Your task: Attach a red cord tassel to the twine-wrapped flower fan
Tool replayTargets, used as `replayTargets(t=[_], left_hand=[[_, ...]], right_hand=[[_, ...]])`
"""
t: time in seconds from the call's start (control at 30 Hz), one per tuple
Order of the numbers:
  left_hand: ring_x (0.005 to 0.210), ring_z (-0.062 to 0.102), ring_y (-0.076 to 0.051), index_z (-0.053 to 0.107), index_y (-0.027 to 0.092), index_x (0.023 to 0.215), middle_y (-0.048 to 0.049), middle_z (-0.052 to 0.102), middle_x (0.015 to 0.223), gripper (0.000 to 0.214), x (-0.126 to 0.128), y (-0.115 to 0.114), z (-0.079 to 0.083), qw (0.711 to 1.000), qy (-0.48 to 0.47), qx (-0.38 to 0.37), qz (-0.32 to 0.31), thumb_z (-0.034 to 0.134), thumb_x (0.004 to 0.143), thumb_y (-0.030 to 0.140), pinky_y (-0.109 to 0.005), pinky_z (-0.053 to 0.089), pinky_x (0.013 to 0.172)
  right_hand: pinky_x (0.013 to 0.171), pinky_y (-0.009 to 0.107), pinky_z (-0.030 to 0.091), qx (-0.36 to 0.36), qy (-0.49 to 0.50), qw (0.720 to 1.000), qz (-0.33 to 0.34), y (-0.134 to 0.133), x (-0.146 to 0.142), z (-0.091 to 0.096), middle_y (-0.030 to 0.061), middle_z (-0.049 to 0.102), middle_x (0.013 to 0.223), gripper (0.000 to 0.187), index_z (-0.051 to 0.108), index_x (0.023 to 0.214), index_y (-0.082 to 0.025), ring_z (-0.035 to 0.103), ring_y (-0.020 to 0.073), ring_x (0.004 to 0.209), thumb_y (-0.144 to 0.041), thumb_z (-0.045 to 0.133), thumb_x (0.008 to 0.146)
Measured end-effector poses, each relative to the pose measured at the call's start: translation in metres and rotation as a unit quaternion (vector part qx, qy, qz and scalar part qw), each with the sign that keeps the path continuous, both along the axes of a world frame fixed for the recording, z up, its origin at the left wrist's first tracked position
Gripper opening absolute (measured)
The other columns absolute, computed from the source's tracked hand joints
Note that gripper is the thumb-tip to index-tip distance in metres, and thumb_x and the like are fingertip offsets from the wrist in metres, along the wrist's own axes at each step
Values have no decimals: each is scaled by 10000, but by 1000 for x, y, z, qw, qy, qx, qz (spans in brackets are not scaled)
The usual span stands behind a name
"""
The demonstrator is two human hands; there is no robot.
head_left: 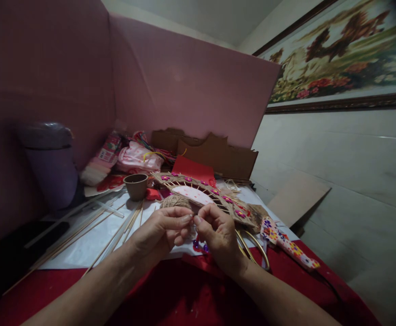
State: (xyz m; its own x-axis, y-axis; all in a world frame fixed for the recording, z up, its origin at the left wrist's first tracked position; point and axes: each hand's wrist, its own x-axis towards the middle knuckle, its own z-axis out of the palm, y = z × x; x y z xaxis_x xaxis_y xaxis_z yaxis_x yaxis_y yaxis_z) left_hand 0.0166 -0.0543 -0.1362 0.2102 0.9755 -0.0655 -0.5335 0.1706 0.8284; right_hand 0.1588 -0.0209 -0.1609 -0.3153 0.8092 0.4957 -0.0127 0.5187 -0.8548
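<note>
My left hand (162, 231) and my right hand (218, 233) meet fingertip to fingertip above the table, both pinched on something too small to make out. Just behind them lies a fan-shaped woven craft piece (204, 194) with a pink centre, wooden spokes and pink flower beads along its jute rim. A ball of jute twine (174, 201) sits behind my left fingers. Small purple and red beads (199, 246) lie under my right hand.
Thin bamboo sticks (116, 226) lie on white paper (92, 240) at left. A small brown cup (135, 185), a purple bin (50, 158), pink bags (136, 156), cardboard (214, 154), scissors (255, 246) and a flowered strip (289, 244) surround the work. A red cloth (184, 294) covers the front.
</note>
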Motion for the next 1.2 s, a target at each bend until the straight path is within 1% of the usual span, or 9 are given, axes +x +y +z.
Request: replayTargets(t=[0.13,0.37,0.63,0.8,1.0,1.2], left_hand=[[556,535,-94,684,100,704,-42,620,634,108,-1,1,-1,1000,5,4,-1,743,615,89,-204,378,530],[546,505,-82,689,92,715,-47,613,649,104,-2,2,-2,1000,18,5,-2,733,622,104,-197,338,502],[568,515,-90,685,97,711,-46,607,655,116,-3,2,-3,1000,18,6,-7,742,612,121,-204,355,533],[584,516,-94,686,94,722,-46,607,665,132,-3,3,-5,1000,18,12,-9,744,613,141,-205,361,542],[625,533,-114,682,91,722,-54,610,689,188,-3,4,-6,1000,16,17,-12,772,577,170,-229,389,593],[597,508,-98,684,99,713,-33,589,655,242,-2,5,-5,1000,8,9,-4,807,521,180,-220,370,577]], right_hand=[[419,210,346,0,4,1000,5,0,1,-1,-60,420,521,215,466,667,-195,404,87,434,-351,549,790],[422,216,336,6,-2,1000,1,0,0,-1,-59,416,517,208,466,666,-194,401,91,436,-340,544,792],[450,228,350,32,-13,999,6,-2,1,0,-44,436,558,206,467,681,-192,422,101,479,-338,528,813],[454,240,347,31,-9,999,14,0,1,0,-36,450,576,194,471,723,-192,435,111,491,-347,521,827],[468,245,348,35,-12,999,23,0,1,0,-23,477,605,176,487,752,-186,431,116,518,-339,524,830],[472,242,346,33,-3,999,30,-1,1,1,-25,480,603,165,491,747,-183,426,111,518,-321,533,826]])
